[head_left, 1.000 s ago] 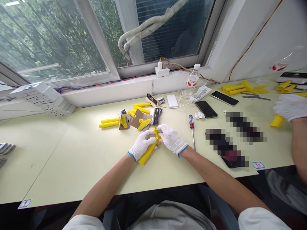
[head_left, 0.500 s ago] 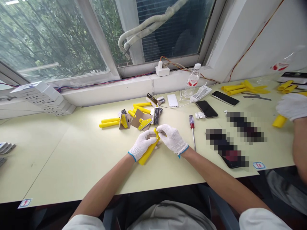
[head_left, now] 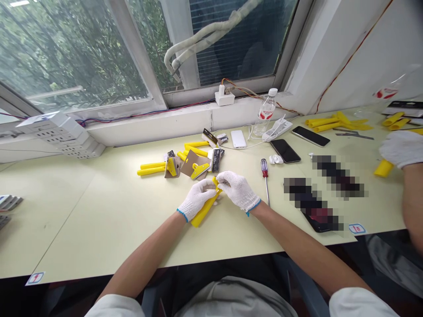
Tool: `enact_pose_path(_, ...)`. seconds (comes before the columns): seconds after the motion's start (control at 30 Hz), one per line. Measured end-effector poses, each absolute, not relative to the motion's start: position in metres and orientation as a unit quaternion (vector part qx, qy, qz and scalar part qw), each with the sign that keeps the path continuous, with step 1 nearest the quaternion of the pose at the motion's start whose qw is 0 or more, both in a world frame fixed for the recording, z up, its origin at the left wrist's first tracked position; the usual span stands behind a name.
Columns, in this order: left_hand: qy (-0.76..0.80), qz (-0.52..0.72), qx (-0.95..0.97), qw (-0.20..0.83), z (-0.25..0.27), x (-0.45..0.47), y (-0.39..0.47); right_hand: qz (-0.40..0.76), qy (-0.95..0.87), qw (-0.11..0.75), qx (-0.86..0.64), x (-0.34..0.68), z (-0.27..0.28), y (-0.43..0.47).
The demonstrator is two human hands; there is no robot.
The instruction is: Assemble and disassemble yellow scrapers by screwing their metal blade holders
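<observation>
Yellow tube [head_left: 201, 215], centre of frame, slanting from lower left to upper right. From my remote seat: left hand [head_left: 195, 200] wrapped around it, likely to steady it; right hand [head_left: 238, 191] narrow, fingertips seemingly pinching its upper end, perhaps for finer control. Exact contact hidden from me. Just above, yellow tools on cards [head_left: 171, 167] lie loosely clustered on the surface [head_left: 115, 229], I judge for easy reach. Screwdriver [head_left: 264, 169] just right of the right hand, probably out of its way. Far right: co-worker's hand [head_left: 401, 149].

Open tabletop [head_left: 122, 211] leftward, screwdriver [head_left: 265, 174] (low obstacle) rightward
</observation>
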State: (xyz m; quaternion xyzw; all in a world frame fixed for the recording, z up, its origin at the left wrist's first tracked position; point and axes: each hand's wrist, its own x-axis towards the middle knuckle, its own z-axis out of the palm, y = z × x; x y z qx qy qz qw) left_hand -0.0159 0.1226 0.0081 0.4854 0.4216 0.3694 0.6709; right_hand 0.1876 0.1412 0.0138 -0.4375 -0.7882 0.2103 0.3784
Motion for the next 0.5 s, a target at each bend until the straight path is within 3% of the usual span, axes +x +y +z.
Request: enact_pose_path(0.5,0.416,0.368,0.481,0.679,0.0077,-0.0151,0.1236,0.192,-0.785,0.365,-0.463,0.1856,0.0116,0.1408)
